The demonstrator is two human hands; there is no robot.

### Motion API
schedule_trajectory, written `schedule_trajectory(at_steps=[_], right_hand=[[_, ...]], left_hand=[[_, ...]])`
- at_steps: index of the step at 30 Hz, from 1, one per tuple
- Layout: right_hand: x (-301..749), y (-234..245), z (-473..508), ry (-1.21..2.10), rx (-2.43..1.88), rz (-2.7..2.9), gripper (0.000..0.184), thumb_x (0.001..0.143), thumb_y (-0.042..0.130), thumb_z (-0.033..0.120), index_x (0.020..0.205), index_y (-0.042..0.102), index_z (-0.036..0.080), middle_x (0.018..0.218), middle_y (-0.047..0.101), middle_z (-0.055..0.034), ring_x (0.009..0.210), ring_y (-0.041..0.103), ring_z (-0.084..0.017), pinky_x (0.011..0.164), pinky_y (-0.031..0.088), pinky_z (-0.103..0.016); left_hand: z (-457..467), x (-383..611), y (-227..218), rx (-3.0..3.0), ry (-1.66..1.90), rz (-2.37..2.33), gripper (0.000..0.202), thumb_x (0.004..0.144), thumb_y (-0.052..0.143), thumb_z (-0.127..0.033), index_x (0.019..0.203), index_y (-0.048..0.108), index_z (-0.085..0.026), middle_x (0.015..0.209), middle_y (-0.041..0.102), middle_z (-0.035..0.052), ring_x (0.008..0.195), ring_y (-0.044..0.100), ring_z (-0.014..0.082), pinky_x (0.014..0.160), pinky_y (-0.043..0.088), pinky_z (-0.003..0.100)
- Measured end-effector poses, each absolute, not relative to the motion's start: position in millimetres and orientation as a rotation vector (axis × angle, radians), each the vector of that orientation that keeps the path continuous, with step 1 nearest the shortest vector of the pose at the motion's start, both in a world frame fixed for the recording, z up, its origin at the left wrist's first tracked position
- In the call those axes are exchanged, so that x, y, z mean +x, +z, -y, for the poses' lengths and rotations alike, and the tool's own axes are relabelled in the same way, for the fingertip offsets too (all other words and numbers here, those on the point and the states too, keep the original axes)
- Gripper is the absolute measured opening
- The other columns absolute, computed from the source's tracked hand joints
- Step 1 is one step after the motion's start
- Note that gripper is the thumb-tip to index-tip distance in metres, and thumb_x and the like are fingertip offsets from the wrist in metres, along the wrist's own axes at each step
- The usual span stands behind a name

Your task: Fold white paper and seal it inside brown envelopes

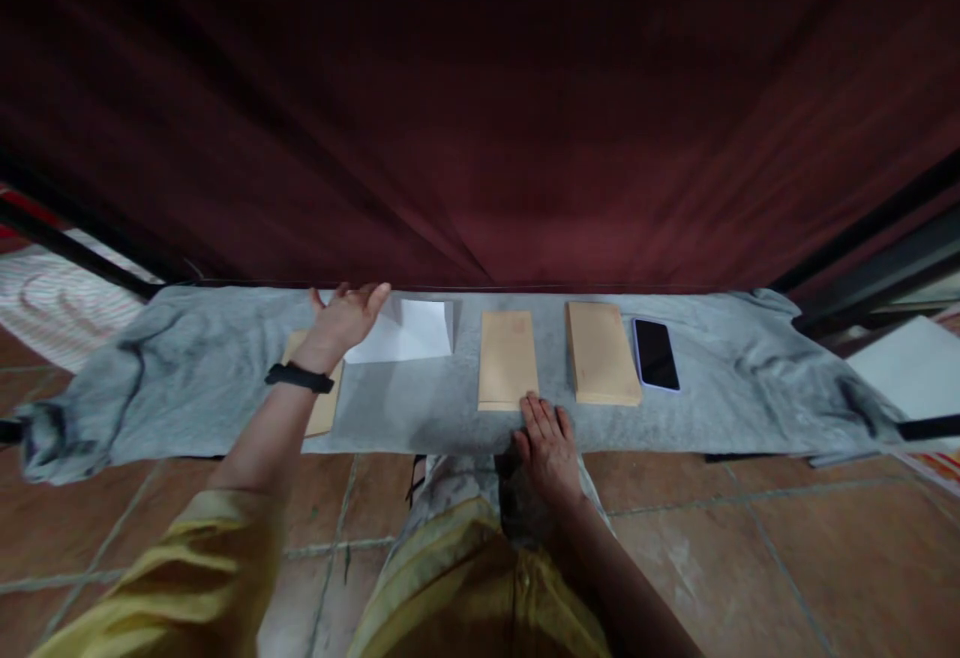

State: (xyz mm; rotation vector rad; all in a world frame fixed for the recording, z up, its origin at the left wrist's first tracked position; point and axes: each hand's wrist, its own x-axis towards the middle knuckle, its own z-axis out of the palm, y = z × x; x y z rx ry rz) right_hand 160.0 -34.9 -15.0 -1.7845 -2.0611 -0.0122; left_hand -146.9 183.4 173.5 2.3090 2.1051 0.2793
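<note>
Left hand (345, 321) was out over the grey cloth (187, 378), grip open, fingers spread at the left edge of the white sheet (409, 331); contact was hard to call. Its wrist crossed a brown envelope (321, 408). Right hand (547, 448) lay flat at the tabletop's near edge, grip open, fingertips touching the near edge of the middle envelope (508, 360). Further right, another envelope (602, 353) sat just beside a phone (655, 354). Bare cloth ran free at both ends, and a dark red curtain (480, 118) closed off the far edge.
</note>
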Motion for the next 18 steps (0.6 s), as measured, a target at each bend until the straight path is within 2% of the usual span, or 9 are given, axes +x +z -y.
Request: schedule_trajectory(at_steps=[2,7,9,11,13,15,16,18], right_hand=[[160.0,-15.7,34.5,-0.021,-1.78,2.061,0.052,0.106,0.039,0.033,0.154,0.04,0.013,0.154,0.049,-0.0133,0.141,0.045,-0.026,0.121,0.024,-0.049],[161.1,-19.2,34.1,-0.026,-1.775,2.082,0.054,0.106,0.037,0.034,0.155,0.038,0.013,0.155,0.048,-0.0147,0.142,0.044,-0.028,0.12,0.024,-0.05],[161.2,-21.0,34.3,-0.031,-1.782,2.086,0.054,0.106,0.036,0.034,0.156,0.037,0.014,0.155,0.048,-0.0143,0.143,0.044,-0.028,0.121,0.023,-0.05],[160.9,-22.7,34.5,-0.049,-1.79,2.082,0.054,0.106,0.035,0.034,0.157,0.035,0.014,0.156,0.047,-0.0142,0.143,0.043,-0.028,0.121,0.023,-0.051],[160.7,-24.1,34.5,-0.071,-1.787,2.078,0.054,0.106,0.035,0.033,0.157,0.036,0.014,0.156,0.047,-0.014,0.143,0.043,-0.028,0.121,0.023,-0.051],[160.5,-25.0,34.5,-0.086,-1.776,2.081,0.054,0.106,0.035,0.033,0.157,0.036,0.014,0.156,0.047,-0.0136,0.143,0.044,-0.028,0.12,0.023,-0.05],[160.5,-25.2,34.5,-0.091,-1.772,2.085,0.054,0.107,0.035,0.034,0.156,0.036,0.014,0.156,0.047,-0.0134,0.143,0.044,-0.028,0.12,0.023,-0.05],[160.4,-25.5,34.5,-0.1,-1.772,2.089,0.054,0.107,0.035,0.034,0.156,0.036,0.014,0.156,0.047,-0.0133,0.142,0.044,-0.028,0.12,0.023,-0.05]], left_hand=[[-172.8,-153.7,162.1,2.271,0.215,-2.108,0.062,0.108,0.02,-0.047,0.12,0.067,-0.009,0.121,0.071,0.0181,0.124,0.06,0.0364,0.11,0.021,0.076],[-116.3,-173.4,135.7,2.219,0.384,-2.112,0.058,0.101,0.026,-0.052,0.096,0.073,-0.017,0.108,0.076,0.0136,0.114,0.068,0.0302,0.117,0.029,0.056],[-90.6,-187.5,123.0,2.143,0.48,-2.041,0.056,0.095,0.033,-0.058,0.094,0.073,-0.02,0.106,0.077,0.0111,0.107,0.07,0.0283,0.11,0.043,0.045],[-68.9,-204.6,107.8,1.942,0.591,-1.995,0.053,0.09,0.039,-0.062,0.1,0.073,-0.022,0.102,0.078,0.0076,0.098,0.072,0.0261,0.092,0.054,0.035],[-54.2,-224.5,92.3,1.777,0.668,-2.006,0.05,0.086,0.045,-0.061,0.1,0.072,-0.021,0.099,0.078,0.0074,0.094,0.072,0.0257,0.084,0.056,0.033],[-47.9,-246.6,79.6,1.698,0.805,-2.165,0.05,0.089,0.044,-0.054,0.111,0.069,-0.017,0.114,0.075,0.0115,0.103,0.07,0.0262,0.088,0.055,0.034],[-47.6,-257.9,75.1,1.652,0.811,-2.337,0.05,0.091,0.043,-0.05,0.117,0.067,-0.015,0.119,0.072,0.014,0.106,0.069,0.0275,0.091,0.054,0.037],[-50.7,-278.4,69.6,1.588,0.587,-2.678,0.053,0.089,0.05,-0.049,0.122,0.062,-0.009,0.12,0.07,0.0206,0.107,0.066,0.0343,0.088,0.054,0.045]])
